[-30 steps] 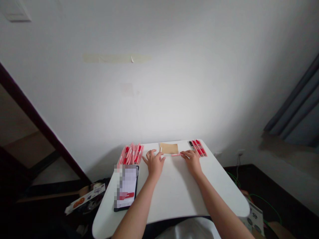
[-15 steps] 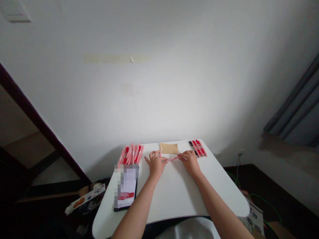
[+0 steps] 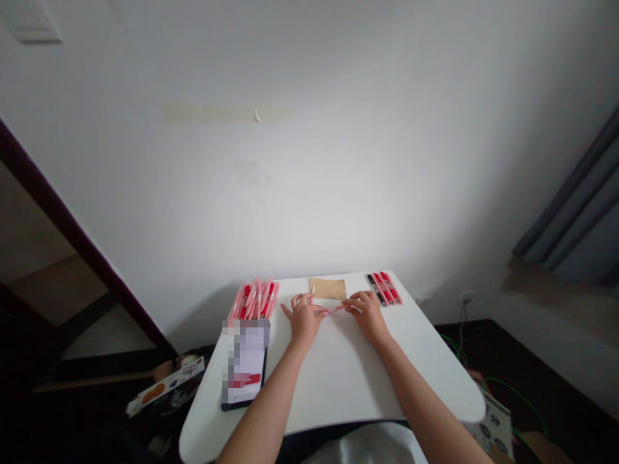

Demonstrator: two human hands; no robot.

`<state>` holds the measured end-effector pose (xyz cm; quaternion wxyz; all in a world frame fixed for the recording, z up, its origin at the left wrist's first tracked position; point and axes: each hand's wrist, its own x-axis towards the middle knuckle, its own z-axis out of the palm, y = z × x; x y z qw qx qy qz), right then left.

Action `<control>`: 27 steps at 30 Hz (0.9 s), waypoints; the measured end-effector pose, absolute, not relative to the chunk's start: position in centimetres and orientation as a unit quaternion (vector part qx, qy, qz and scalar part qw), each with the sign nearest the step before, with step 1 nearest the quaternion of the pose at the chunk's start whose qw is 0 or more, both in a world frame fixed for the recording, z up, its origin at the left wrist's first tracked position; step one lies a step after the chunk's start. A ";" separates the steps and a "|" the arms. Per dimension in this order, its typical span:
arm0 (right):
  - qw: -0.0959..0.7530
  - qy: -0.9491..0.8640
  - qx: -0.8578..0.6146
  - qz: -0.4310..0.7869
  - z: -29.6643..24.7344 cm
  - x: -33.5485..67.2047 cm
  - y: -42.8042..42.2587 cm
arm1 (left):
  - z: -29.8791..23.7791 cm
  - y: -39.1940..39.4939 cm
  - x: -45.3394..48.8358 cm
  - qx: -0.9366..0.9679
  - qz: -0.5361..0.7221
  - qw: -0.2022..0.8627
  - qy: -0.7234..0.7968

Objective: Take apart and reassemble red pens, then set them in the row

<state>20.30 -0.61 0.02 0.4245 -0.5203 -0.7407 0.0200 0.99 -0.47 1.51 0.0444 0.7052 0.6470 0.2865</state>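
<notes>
Over the middle of the white table (image 3: 348, 367), my left hand (image 3: 305, 320) pinches one end of a slim pink pen (image 3: 334, 309) between thumb and finger. A second slim pink piece with a white tip (image 3: 312, 294) sticks up by its curled fingers; whether they grip it I cannot tell. My right hand (image 3: 366, 314) is closed on the pen's other end. Between the two hands the pen lies nearly level; whether it is one piece or two parts meeting is too small to tell. Just behind them is a brown paper piece (image 3: 329, 288).
Left of my hands lies a pile of pink and red pens (image 3: 254, 299). A phone (image 3: 245, 367) lies in front of it. At the back right is a row of red, pink and black pens (image 3: 384, 288). The wall (image 3: 314, 212) rises behind the table.
My right hand has shifted slightly to the left, and its fingertips are closer to my left hand along the pen. My left hand has barely moved.
</notes>
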 end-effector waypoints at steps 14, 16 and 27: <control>0.426 -0.736 -0.525 0.034 0.0 20.3 -0.6 | 1.4 -0.5 1.0 0.701 0.309 0.043 0.641; 0.430 -0.731 -0.528 0.037 -0.1 20.4 -0.5 | 1.5 -0.5 1.0 0.699 0.315 0.043 0.640; 0.479 -0.683 -0.549 0.045 -0.5 21.1 0.0 | 2.1 -0.5 0.9 0.677 0.326 0.035 0.659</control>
